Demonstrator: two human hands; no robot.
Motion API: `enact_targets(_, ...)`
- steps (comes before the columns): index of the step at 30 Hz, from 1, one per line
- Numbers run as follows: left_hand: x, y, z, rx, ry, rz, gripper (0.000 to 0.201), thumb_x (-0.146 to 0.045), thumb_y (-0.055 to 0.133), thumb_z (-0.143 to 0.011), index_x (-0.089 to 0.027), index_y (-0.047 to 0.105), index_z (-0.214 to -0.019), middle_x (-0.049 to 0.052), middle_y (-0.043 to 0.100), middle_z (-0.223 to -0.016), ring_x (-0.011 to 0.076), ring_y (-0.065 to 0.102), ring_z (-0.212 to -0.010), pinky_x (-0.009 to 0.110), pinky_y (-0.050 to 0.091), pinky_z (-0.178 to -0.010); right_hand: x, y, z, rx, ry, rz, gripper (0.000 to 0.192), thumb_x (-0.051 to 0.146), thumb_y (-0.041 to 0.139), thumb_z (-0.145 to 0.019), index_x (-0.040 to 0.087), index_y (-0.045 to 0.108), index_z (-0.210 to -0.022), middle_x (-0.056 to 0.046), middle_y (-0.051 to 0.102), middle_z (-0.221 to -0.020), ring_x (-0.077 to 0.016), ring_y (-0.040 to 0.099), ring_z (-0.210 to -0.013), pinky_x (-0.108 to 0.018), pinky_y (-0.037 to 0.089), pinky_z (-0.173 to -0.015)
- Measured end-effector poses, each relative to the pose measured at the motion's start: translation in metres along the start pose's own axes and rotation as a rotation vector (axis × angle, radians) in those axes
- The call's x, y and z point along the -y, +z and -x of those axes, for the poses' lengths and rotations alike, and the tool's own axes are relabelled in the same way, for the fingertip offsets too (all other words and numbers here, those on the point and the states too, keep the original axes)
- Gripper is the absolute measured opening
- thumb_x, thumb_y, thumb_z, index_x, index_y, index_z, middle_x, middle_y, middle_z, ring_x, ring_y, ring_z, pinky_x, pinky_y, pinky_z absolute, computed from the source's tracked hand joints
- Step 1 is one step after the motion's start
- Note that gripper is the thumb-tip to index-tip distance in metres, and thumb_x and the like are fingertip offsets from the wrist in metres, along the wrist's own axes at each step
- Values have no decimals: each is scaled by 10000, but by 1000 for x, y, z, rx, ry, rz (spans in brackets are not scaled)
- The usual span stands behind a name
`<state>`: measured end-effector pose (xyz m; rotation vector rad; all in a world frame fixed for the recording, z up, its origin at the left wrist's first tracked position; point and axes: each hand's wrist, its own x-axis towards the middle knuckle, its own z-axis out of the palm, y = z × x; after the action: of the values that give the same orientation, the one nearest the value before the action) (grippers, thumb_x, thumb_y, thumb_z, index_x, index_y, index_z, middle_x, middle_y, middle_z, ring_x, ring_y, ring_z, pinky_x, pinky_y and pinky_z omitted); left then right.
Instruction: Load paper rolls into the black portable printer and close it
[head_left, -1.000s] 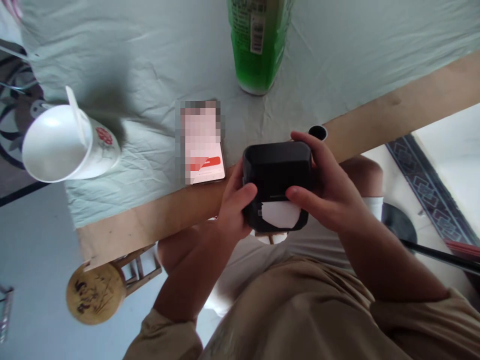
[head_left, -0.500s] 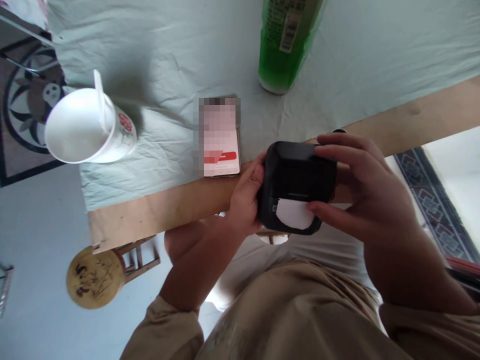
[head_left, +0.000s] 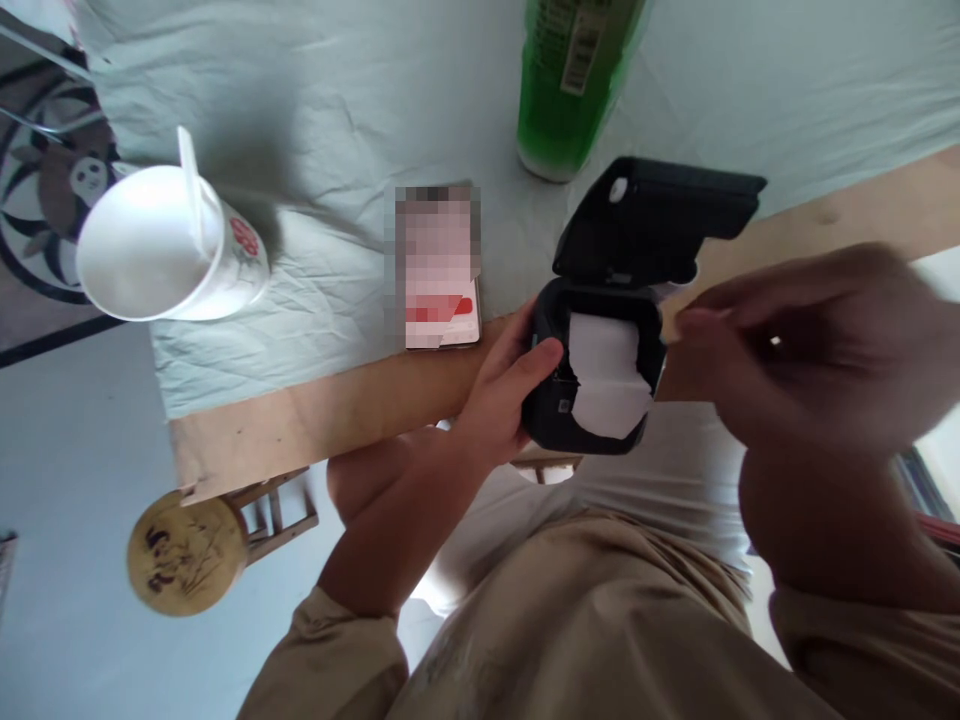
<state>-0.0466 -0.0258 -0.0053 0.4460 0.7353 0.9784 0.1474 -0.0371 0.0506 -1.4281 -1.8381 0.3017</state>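
Note:
A small black box-shaped printer (head_left: 547, 420) is held at the table's near edge by my left hand (head_left: 502, 400), thumb on its left rim. Its lid (head_left: 652, 225) stands swung up and open. Inside sits a white paper roll (head_left: 607, 375) with a torn end hanging over the front. My right hand (head_left: 817, 350) hovers blurred just right of the printer, off it, fingers loosely curled; whether it holds anything is unclear.
A phone (head_left: 439, 275) lies on the pale cloth (head_left: 337, 120) left of the printer. A white paper cup (head_left: 161, 250) with a straw stands far left, a green bottle (head_left: 574, 90) behind the printer. A round wooden stool (head_left: 187, 550) sits below the table's bare wooden edge (head_left: 300, 430).
The printer's lid has swung open, exposing the paper roll. My right hand has come off the printer and moved right. My left hand keeps its grip.

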Motion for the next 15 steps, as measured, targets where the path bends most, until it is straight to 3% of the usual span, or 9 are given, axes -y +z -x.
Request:
enact_targets(4,1,0,0,-23,0,-21,607,-517,925,-723,-275,713,-1238,28,803,-1128,209,774,-1008,308,617,-839,-1,4,-7,206,-234,361,152,372,661,-952,254,721,-1028,5,781,-898,-102,567,-573,-277,278,-497)
enact_targets(8,1,1,2,-5,15,-40,607,-500,927,-731,-284,715,-1257,30,799,-1213,248,758,-1158,311,630,-887,-4,6,-16,336,-330,422,277,482,607,-958,242,699,-1061,-16,762,-834,-111,510,-513,-279,203,-476)
enact_targets(11,0,1,3,1,11,-37,576,-495,923,-740,-289,731,-1242,15,800,-1252,262,749,-1213,307,640,-923,1,-4,-15,305,-302,282,282,457,623,-952,243,700,-1119,4,721,-725,-92,471,-447,-278,239,-425)
enact_targets(13,0,1,3,-8,3,-32,577,-499,923,-740,-294,731,-1245,13,801,-1253,255,756,-1202,307,644,-925,2,-15,-11,298,-156,37,280,445,719,-908,264,725,-1122,26,700,-690,-64,451,-413,-255,324,-398)
enact_targets(15,1,-1,2,-20,-1,-26,604,-513,923,-735,-300,718,-1262,19,801,-1248,249,770,-1164,316,649,-897,-10,-24,-6,263,41,-269,352,435,855,-796,302,762,-1109,-8,746,-808,-100,594,-512,-254,444,-430)
